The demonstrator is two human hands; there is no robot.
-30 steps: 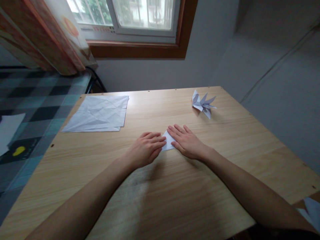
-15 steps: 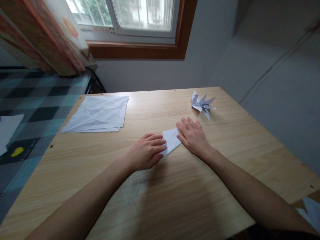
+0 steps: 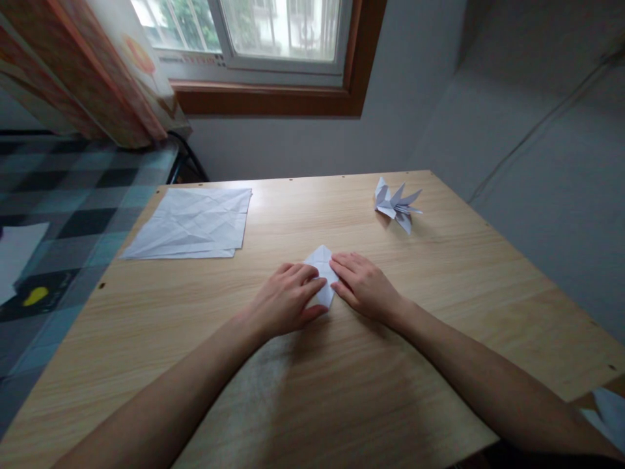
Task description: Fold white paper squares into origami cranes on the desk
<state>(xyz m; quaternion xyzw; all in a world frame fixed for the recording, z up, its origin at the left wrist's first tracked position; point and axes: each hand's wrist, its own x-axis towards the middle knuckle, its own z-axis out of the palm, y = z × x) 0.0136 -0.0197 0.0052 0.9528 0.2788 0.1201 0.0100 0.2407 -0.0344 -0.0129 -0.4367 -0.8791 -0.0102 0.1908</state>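
Note:
A small folded piece of white paper (image 3: 322,256) lies on the wooden table, one corner pointing away from me. My left hand (image 3: 294,296) rests over its left side, fingers stretched across the top and thumb apart near the lower edge. Against the right edge of the paper lies my right hand (image 3: 364,285), its fingers extended and its thumb a little apart. Both hands touch the paper and hide its sides. Beyond my right hand sits a white folded-paper figure (image 3: 394,203) with several pointed flaps.
Creased white paper sheets (image 3: 195,221) lie stacked at the table's far left. The wooden table (image 3: 312,391) stands near a window (image 3: 283,32) and grey wall. A checked cloth surface (image 3: 92,185) is to the left, beneath an orange curtain (image 3: 97,71).
The folded paper has turned, so a corner now points away from me. My right hand has moved left and nearer to me, closer to my left hand.

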